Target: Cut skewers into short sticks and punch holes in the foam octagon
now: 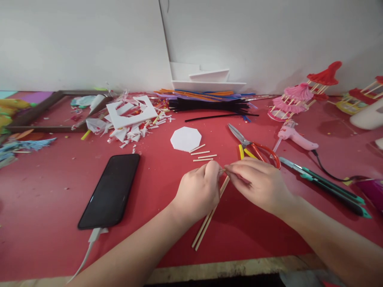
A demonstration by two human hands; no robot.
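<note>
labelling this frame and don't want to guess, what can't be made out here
All in the head view:
Thin pale wooden piece: mostly hidden by the grip of the left hand and right hand, so its full length is unclear.
Two long pale wooden sticks: partly covered by the left hand.
Shiny purple object: cut off by the right edge.
Pile of white scraps: smallest bits too small to identify.
</note>
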